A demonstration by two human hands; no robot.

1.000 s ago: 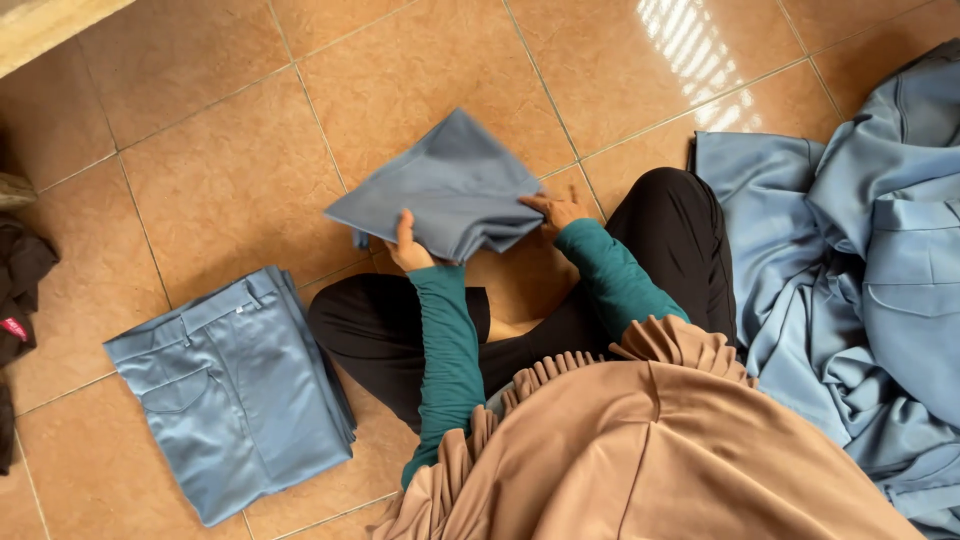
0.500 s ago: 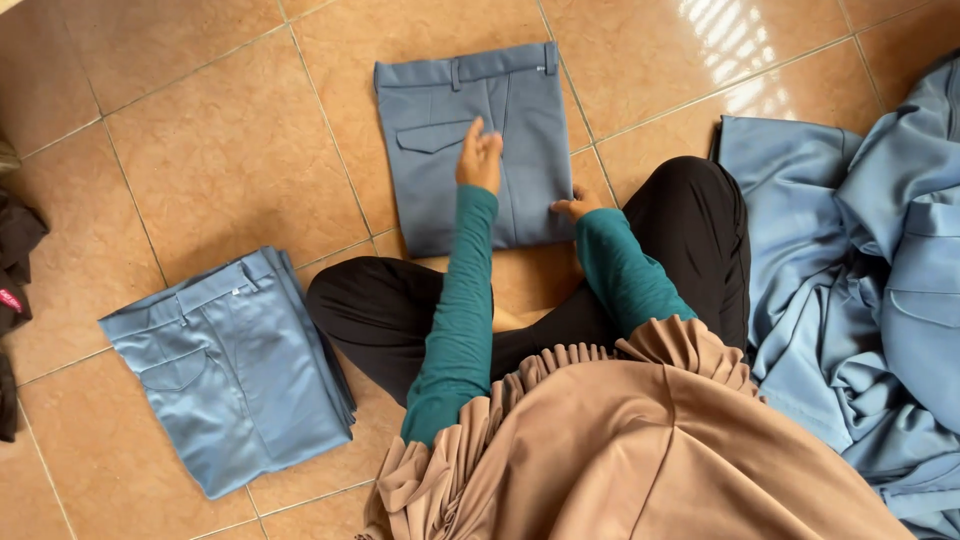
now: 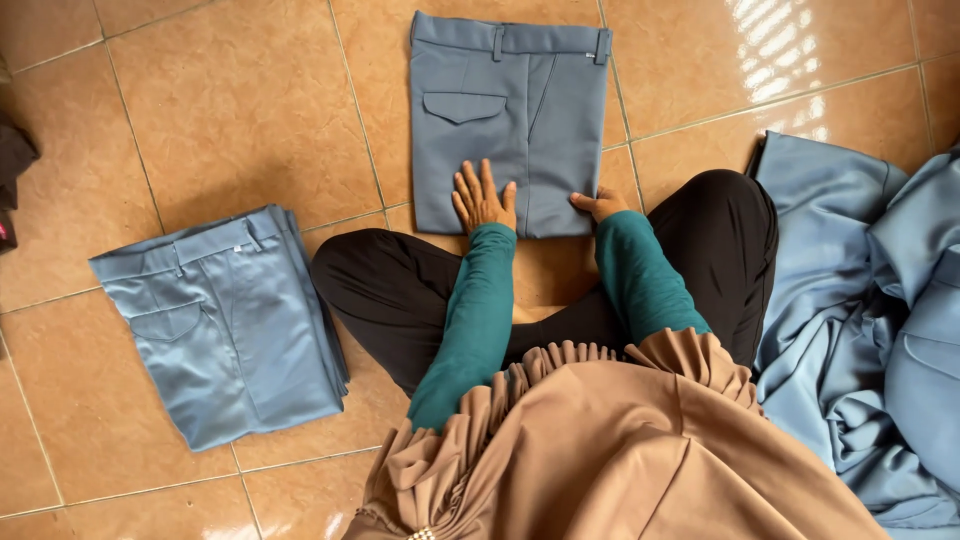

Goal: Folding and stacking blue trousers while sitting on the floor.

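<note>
The folded trousers (image 3: 510, 120) are smooth, matt blue-grey cloth. The floor tiles (image 3: 230, 110) are glossy glazed ceramic. The heaped garments (image 3: 880, 330) are the same soft cloth.

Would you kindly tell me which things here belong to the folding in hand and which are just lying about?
In hand:
- folded blue trousers, flat on the tiled floor
- left hand, flat on them
- right hand, at their near right corner

Lying about:
- stack of folded trousers
- heap of unfolded blue clothes
- dark cloth at the left edge
</note>
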